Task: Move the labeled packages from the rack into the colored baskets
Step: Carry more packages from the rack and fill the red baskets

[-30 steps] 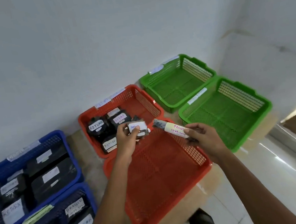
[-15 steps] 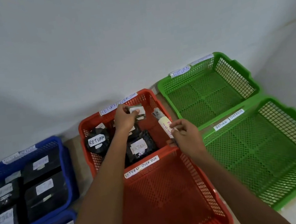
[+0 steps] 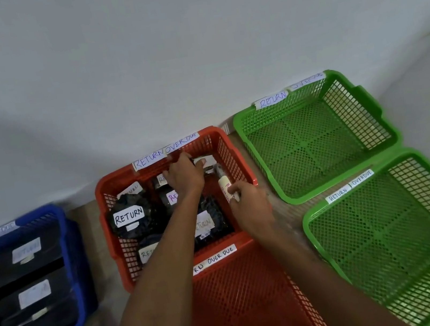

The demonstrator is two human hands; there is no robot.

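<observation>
A far red basket (image 3: 234, 165) tagged RETURN OVERDUE is set against the wall, with a green basket (image 3: 318, 146) to the right, a blue basket (image 3: 71, 242) to the left and black labeled packages (image 3: 132, 215) inside. The left hand (image 3: 185, 176) is held over the red basket's back part, fingers curled round a small white-labeled package (image 3: 203, 161). The right hand (image 3: 249, 208) is held over its right side, a slim roll package (image 3: 224, 186) pinched at the near end, long axis near-to-far, dark tip pointed at the wall, tilted slightly left.
</observation>
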